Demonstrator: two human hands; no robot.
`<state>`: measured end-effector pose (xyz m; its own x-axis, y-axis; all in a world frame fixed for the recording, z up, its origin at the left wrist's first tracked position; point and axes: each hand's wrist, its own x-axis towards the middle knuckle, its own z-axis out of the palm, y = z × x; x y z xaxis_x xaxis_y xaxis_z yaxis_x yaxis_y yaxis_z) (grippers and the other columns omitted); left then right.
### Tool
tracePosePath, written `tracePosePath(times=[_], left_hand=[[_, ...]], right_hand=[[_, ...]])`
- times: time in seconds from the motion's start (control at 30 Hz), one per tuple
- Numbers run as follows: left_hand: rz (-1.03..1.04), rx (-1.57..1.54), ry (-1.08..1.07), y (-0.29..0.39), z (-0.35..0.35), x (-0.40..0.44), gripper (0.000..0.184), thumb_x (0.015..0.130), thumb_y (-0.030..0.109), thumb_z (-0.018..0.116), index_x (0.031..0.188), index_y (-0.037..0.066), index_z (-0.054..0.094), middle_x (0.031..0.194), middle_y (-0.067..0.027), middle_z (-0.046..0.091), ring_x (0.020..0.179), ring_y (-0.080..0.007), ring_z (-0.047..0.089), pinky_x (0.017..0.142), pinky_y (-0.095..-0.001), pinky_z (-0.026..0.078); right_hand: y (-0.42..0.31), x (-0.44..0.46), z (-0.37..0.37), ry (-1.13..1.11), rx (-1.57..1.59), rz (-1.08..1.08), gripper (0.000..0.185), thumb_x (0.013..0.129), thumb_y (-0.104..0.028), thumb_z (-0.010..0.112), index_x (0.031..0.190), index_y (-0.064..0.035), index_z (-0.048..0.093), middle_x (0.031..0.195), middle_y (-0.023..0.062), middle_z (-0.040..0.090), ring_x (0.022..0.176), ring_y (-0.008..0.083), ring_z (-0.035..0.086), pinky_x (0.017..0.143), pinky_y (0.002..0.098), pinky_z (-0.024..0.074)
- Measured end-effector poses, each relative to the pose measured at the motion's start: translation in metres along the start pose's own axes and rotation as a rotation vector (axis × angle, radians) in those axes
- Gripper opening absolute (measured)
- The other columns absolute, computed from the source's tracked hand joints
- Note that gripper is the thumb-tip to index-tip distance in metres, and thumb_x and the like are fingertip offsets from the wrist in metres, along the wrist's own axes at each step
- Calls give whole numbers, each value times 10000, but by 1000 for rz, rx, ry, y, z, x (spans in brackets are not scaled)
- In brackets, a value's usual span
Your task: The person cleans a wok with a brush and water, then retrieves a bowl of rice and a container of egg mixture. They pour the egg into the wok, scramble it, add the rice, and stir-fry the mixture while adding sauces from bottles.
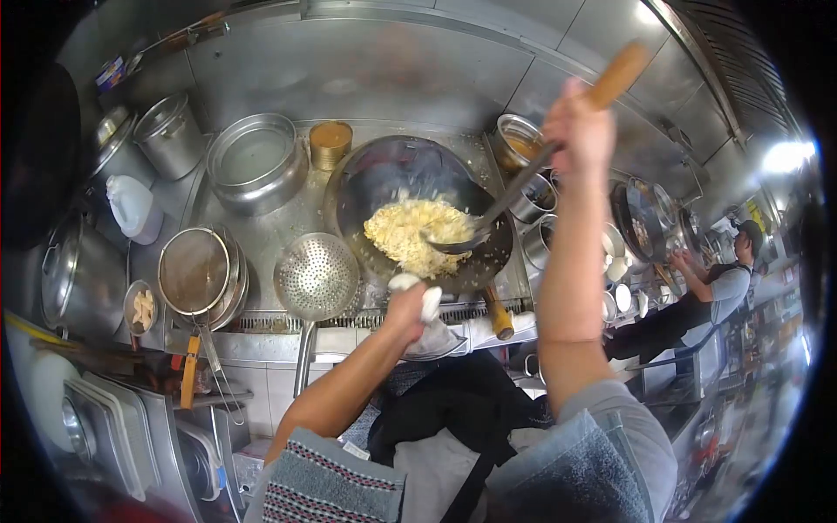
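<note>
My right hand (584,131), a little blurred, is closed on the wooden-handled ladle (514,190) at the upper right. The ladle's bowl rests in fried rice with yellow bits (414,228) inside the dark wok (366,179). Against the wok's near rim, my left hand (410,309) is closed around a white cloth (430,303); whether it grips the wok's edge through the cloth cannot be made out. The wok's wooden handle (499,318) sticks out toward me, right of my left hand, with neither hand on it. Some steam rises from the rice.
Left of the wok are a perforated skimmer (316,277), a mesh strainer (193,270), a large metal pot (253,161), a tin (330,144) and a white jug (132,207). Right are a pot of brown liquid (520,142) and containers. Another person (728,279) stands further right at a second wok.
</note>
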<state>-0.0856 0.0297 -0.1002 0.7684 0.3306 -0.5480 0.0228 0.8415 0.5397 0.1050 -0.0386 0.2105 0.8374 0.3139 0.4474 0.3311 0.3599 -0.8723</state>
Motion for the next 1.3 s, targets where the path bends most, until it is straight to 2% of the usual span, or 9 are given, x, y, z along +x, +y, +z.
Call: tracePosePath(times=[0.03,0.1,0.33,0.5,0.53,0.77,1.0,1.13,1.3], left_hand=[[29,91,38,-10,2,18,166,841,65,540,984,-19,523,808,-134,596,588,-246,600,470,-391,510],[87,141,53,-31,-12,46,185,840,49,531,1015,-13,533,837,-121,605,609,-230,605,488,-388,514],[6,87,146,-55,-22,-70,217,847,-13,493,1058,2,539,924,-108,608,738,-218,635,615,-362,551],[53,63,98,-14,17,49,145,853,127,561,925,1,563,726,-100,604,522,-223,584,434,-377,454],[129,115,118,-32,9,69,144,850,117,559,930,-3,566,741,-107,616,511,-220,580,424,-378,450],[189,105,202,-79,-15,12,237,858,51,552,1084,-19,561,934,-134,657,789,-241,670,652,-368,557],[179,74,234,-19,14,113,154,854,61,548,980,-27,535,769,-116,600,584,-221,596,457,-361,462],[202,111,200,-11,3,123,246,786,40,568,1011,-48,527,788,-118,596,589,-223,598,468,-367,467],[225,79,244,-14,6,126,283,758,35,576,1025,-41,523,798,-118,592,599,-218,596,466,-364,465]], right_hand=[[17,-22,29,222,-296,120,347,908,-315,647,694,-115,462,511,-30,440,406,85,408,385,249,328],[140,-20,22,60,-124,123,321,904,-263,656,725,-86,457,524,-6,458,410,113,451,399,280,388],[-4,42,-21,-137,140,65,343,922,-318,636,714,-113,457,526,-29,412,418,74,394,396,252,344],[111,12,1,87,-211,236,273,908,-219,655,754,-95,467,526,-20,432,393,95,403,365,251,324],[159,20,-2,50,83,172,252,916,-211,644,792,-70,476,525,-4,438,387,101,401,362,257,324],[109,116,-10,-311,189,150,282,903,-225,661,765,-81,462,548,-3,431,441,114,419,416,283,368],[29,112,-10,-390,283,-71,340,883,-332,683,775,-100,461,541,-37,407,436,73,394,424,243,316],[217,52,27,-116,-79,-27,344,885,-335,680,715,-105,488,544,-33,470,435,83,450,406,235,341],[153,75,68,-400,-204,16,319,888,-283,684,691,-98,515,510,-39,455,431,76,444,403,240,340]])
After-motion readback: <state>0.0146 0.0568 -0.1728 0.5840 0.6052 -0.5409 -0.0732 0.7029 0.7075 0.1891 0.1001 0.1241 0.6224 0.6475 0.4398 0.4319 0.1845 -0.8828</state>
